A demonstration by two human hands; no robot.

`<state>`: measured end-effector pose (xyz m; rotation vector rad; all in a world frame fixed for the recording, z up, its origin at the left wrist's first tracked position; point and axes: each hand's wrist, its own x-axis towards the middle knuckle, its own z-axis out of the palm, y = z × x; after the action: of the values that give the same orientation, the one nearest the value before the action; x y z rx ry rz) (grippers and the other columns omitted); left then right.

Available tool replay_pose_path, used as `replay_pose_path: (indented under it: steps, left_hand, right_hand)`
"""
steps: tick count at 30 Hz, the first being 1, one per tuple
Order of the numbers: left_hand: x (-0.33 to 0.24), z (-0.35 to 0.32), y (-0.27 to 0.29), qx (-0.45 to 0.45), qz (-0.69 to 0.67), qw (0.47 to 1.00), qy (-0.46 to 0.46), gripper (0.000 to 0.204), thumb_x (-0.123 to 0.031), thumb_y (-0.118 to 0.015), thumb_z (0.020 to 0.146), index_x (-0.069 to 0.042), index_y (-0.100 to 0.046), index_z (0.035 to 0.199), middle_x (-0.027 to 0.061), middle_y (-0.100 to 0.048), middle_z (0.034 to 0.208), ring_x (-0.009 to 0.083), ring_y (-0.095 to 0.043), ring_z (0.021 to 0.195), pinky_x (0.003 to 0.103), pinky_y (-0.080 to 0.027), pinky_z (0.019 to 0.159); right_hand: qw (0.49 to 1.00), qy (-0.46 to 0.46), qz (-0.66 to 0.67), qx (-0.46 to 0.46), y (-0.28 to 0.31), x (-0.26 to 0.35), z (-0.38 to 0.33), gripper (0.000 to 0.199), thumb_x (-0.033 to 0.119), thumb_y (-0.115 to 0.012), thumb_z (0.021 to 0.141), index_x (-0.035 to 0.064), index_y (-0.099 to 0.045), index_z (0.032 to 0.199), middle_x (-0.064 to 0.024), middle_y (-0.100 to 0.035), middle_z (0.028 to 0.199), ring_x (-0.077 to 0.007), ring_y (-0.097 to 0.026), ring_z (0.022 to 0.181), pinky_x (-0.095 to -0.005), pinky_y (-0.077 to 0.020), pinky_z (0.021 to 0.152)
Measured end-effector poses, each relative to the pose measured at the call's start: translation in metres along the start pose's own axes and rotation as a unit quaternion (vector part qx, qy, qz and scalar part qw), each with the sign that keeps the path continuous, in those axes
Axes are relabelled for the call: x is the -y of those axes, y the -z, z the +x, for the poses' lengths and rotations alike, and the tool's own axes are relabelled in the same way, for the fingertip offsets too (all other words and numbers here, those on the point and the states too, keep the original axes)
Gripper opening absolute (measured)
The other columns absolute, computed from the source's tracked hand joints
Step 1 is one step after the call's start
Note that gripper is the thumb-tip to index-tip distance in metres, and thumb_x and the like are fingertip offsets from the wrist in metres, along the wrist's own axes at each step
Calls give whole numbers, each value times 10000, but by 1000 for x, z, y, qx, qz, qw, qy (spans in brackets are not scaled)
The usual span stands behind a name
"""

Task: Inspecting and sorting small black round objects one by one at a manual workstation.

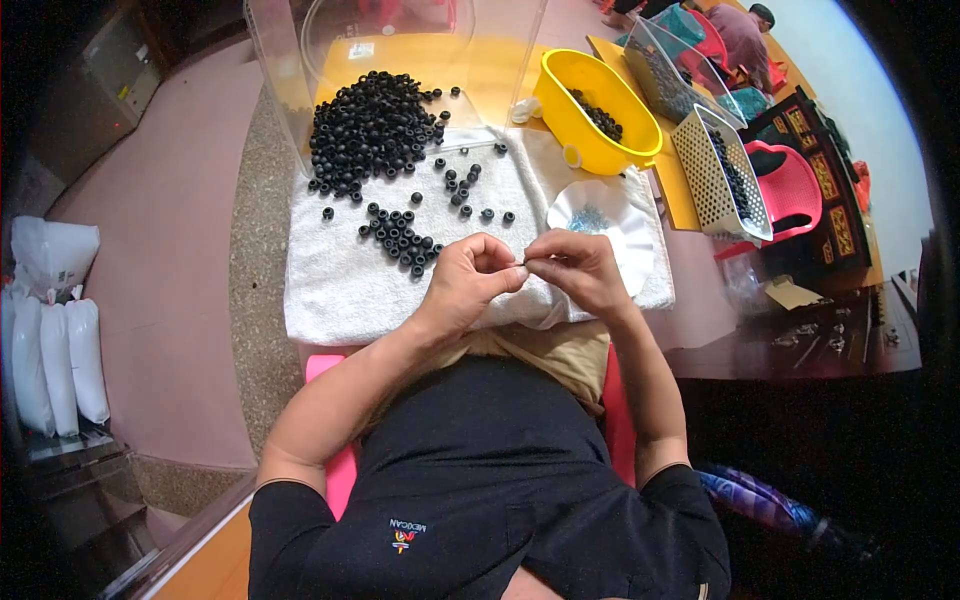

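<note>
Left hand (pixel 468 280): centre frame, fingers curled narrow, pinching something too small to identify.
Right hand (pixel 578 268): fingertips pinched, meeting the left's.
Black rings (pixel 372 125): heaped upper centre on white towel (pixel 340 285).
Tip: probably best kept low over the towel.

even, bright daylight enters from the upper right, washing out the white towel (pixel 340 280) and putting glare on the clear plastic container (pixel 400 40), shadows stay soft, focus is sharp at centre, and fisheye curvature with dark vignetting bends and dims the rim.
</note>
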<state>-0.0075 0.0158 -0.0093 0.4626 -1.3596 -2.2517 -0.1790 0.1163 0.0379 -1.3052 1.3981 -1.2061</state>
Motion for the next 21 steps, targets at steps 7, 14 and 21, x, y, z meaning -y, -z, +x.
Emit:
replay_pose_path:
  steps: [7,14,21]
  left_hand:
    - [0,-2,-4,-27,-24,999,13,143,-32,-704,848,-4,-586,922,64,-672,846,105,-646,759,234,-545,704]
    - [1,-2,-5,-48,-53,997,22,139,-16,-697,842,-11,-579,917,52,-654,819,103,-634,733,226,-531,682]
    - [4,-2,-3,-44,-53,998,12,152,6,-702,820,-15,-577,903,47,-645,804,95,-613,724,213,-509,671]
  right_hand:
    - [879,273,-369,-127,-26,6,-10,337,-87,-668,728,13,-647,1049,-138,-671,837,-275,-662,743,-349,-529,647]
    - [833,324,-433,-118,-28,4,-9,415,-13,-745,719,7,-590,1104,-145,-675,904,-294,-664,760,-361,-536,639]
    - [814,337,-451,-143,-33,-2,-11,393,14,-724,728,10,-579,1093,-124,-661,893,-294,-664,797,-380,-561,644]
